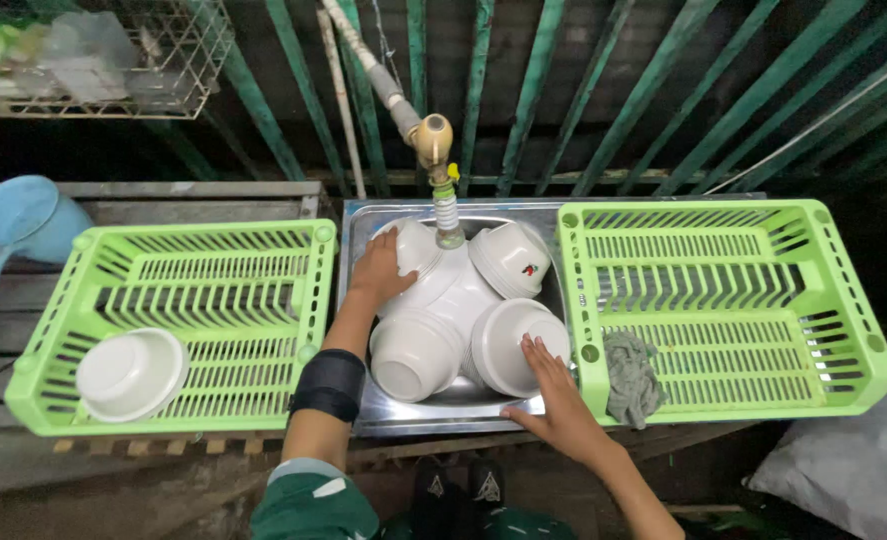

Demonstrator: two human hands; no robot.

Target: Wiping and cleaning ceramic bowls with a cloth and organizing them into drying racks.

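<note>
A steel sink (363, 228) holds several white bowls, most upside down. My left hand (380, 266) rests flat on the far-left bowl (415, 248), fingers spread. My right hand (553, 395) lies on the rim of the near-right bowl (508, 335), fingers extended. Another white bowl (411, 357) sits at the near left of the sink, and one with a small red mark (511, 258) lies at the back right. A tap (433, 140) with a ribbed spout hangs over the bowls. A black band wraps my left forearm.
A green slatted basket (173, 262) left of the sink holds one white bowl (131, 373). A matching basket (728, 300) on the right holds a grey rag (630, 378). A blue scoop (13, 225) lies far left. A wire rack (178, 70) hangs above, with green bars behind.
</note>
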